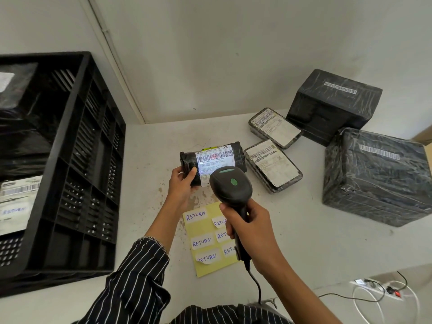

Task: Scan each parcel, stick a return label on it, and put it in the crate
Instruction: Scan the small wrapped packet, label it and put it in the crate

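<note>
My left hand (181, 183) grips the left end of a black cylindrical parcel (237, 155), held just above the table with its white shipping label facing up. A red scan line lights the barcode on that label. My right hand (251, 232) holds the handle of a black barcode scanner (230, 185), its head pointing at the parcel from just below it. A yellow sheet (210, 232) with several white RETURN labels lies on the table under my hands. The black crate (77, 174) stands at the left with wrapped parcels inside, one bearing a RETURN label.
Two flat black parcels (274, 127) (273, 168) with shipping labels lie right of the held one. Two large black-wrapped boxes (332, 104) (376, 176) stand at the right against the wall. The scanner's cable (258, 286) drops off the table's front edge toward a power strip (378, 287) on the floor.
</note>
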`<state>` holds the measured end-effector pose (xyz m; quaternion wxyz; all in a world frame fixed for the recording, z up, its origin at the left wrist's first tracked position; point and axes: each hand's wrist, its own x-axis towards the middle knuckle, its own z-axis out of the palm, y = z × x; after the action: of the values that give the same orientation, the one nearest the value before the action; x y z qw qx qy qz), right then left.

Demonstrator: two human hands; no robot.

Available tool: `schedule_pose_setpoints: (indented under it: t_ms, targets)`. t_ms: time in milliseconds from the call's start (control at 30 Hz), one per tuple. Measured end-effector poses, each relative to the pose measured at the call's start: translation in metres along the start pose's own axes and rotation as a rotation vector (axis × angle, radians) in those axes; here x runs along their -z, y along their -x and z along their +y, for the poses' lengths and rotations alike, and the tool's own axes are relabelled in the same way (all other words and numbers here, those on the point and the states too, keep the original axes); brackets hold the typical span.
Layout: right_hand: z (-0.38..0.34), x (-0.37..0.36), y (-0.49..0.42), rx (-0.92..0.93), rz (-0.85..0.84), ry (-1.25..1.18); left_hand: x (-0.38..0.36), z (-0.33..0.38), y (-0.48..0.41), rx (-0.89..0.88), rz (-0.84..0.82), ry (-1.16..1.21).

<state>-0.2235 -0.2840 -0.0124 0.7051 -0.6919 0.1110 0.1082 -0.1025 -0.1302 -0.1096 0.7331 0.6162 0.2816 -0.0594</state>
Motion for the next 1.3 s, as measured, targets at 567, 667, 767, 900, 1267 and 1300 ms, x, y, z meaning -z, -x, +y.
schedule_pose_setpoints:
  t_ms: [567, 667, 767, 900, 1267, 1300]
  targets:
    - [-0.0040, -0.0012, 0.0051, 0.001, -0.006, 0.008, 0.0009, -0.0016, -0.0048, 0.005, 0.013, 0.010]
    - [-0.0045, -0.0015, 0.0051, -0.003, -0.009, 0.006, 0.0008, -0.0014, -0.0050, 0.002, 0.008, 0.023]
    - [-0.0048, -0.0019, 0.0052, -0.004, -0.012, 0.001, 0.0002, -0.0010, -0.0053, 0.002, 0.008, 0.026]
    - [-0.0047, -0.0024, 0.0053, -0.002, -0.008, 0.006, 0.0002, -0.0007, -0.0058, 0.006, 0.002, 0.042]
    - [-0.0061, -0.0036, 0.0080, -0.020, -0.016, -0.002, 0.0009, 0.0004, -0.0055, 0.017, -0.003, 0.056]
    - [-0.0060, -0.0038, 0.0082, -0.020, -0.017, -0.001, 0.0010, 0.0007, -0.0052, 0.016, -0.003, 0.051]
